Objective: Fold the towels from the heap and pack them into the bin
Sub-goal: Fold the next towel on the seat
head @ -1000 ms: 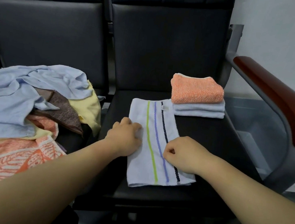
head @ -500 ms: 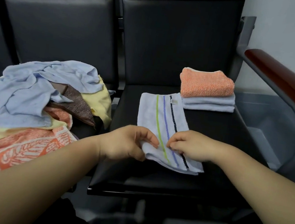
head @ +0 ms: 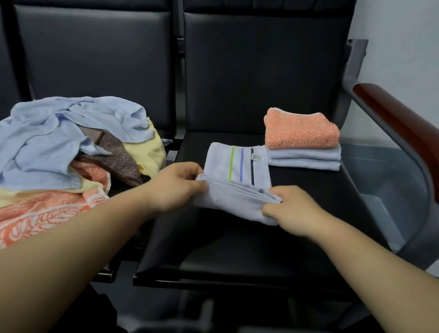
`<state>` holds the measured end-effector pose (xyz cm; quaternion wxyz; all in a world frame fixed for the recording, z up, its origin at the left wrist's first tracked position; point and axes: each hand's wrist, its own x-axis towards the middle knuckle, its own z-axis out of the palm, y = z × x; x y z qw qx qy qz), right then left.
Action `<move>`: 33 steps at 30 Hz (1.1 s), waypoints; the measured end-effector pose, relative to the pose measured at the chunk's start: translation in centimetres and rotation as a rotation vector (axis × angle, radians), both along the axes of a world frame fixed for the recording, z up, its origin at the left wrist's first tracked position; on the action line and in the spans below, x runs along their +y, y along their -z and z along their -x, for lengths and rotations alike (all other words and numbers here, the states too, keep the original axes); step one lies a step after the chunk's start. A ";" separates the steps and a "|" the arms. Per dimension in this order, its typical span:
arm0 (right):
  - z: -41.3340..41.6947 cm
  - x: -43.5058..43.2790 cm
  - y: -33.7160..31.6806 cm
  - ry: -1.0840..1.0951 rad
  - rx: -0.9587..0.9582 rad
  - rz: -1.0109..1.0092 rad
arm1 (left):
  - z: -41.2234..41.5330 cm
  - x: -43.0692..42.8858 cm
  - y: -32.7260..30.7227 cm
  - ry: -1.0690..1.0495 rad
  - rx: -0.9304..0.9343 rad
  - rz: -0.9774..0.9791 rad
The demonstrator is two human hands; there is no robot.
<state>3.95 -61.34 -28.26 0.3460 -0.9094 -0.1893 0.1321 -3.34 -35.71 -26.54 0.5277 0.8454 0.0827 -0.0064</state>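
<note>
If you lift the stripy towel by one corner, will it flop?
Probably flop: the stripy towel bends softly where the left hand and right hand pinch its fold. Its loose layers would likely fall open. It seems light, being thin cloth.

Heap [head: 46, 147] cut off at 9 o'clock edge. Bin [head: 374, 177] at 3 o'clock partly behind armrest [head: 413, 142]. Label [head: 256, 157] on striped towel [head: 236, 167] unreadable.

One striped towel [head: 241, 166], one heap [head: 55, 143] (also one stack [head: 302, 141]).
</note>
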 end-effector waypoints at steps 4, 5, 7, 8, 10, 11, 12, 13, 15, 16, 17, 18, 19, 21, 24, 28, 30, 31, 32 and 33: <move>-0.1 -0.4 -1.0 0.085 0.540 -0.235 | 0.7 1.1 -0.6 -0.031 0.436 0.166; 0.1 -0.4 -1.3 0.079 0.664 -0.230 | 0.9 1.2 -0.7 -0.021 0.528 0.194; 0.1 -0.5 -1.7 0.055 0.788 -0.181 | 1.0 1.6 -0.7 -0.017 0.618 0.225; -0.1 -0.5 -1.6 0.057 0.809 -0.172 | 0.9 1.6 -0.6 -0.039 0.617 0.232; -0.5 -0.2 -1.4 0.108 0.801 -0.202 | 0.5 1.6 -0.3 -0.121 0.543 0.228; -0.9 0.0 -1.2 0.145 0.782 -0.236 | 0.1 1.6 -0.1 -0.162 0.491 0.231; -1.3 0.3 -1.0 0.179 0.756 -0.278 | -0.3 1.5 0.1 -0.193 0.431 0.239; -1.6 0.5 -1.0 0.210 0.724 -0.325 | -0.7 1.4 0.2 -0.215 0.362 0.245; -2.3 1.1 -0.8 0.258 0.639 -0.405 | -1.7 1.2 0.6 -0.247 0.226 0.227; -2.8 1.3 -0.7 0.268 0.585 -0.428 | -2.3 1.1 0.7 -0.262 0.170 0.195; -3.1 1.6 -0.5 0.271 0.523 -0.438 | -2.8 1.0 0.9 -0.280 0.118 0.148; -3.5 1.8 -0.3 0.271 0.453 -0.430 | -3.4 1.1 1.3 -0.303 0.070 0.094; -3.9 2.0 0.0 0.277 0.383 -0.411 | -4.0 1.2 1.8 -0.331 0.029 0.031; -4.7 2.4 0.8 0.305 0.276 -0.393 | -5.0 1.4 2.7 -0.376 -0.023 -0.095; -6.1 3.1 2.3 0.375 0.181 -0.357 | -6.1 1.2 3.9 -0.396 -0.063 -0.161; -7.5 3.6 3.6 0.402 0.096 -0.234 | -7.6 1.3 5.7 -0.392 -0.045 -0.245; -7.9 3.8 4.2 0.365 0.037 -0.112 | -8.1 1.3 6.4 -0.376 -0.055 -0.381; -8.0 3.9 4.3 0.339 -0.005 -0.042 | -8.2 1.2 6.7 -0.361 -0.057 -0.464; -8.1 3.9 4.5 0.320 -0.041 0.014 | -8.3 1.1 6.8 -0.346 -0.056 -0.535; -8.3 4.0 4.5 0.303 -0.059 0.061 | -8.3 0.9 6.9 -0.336 -0.055 -0.591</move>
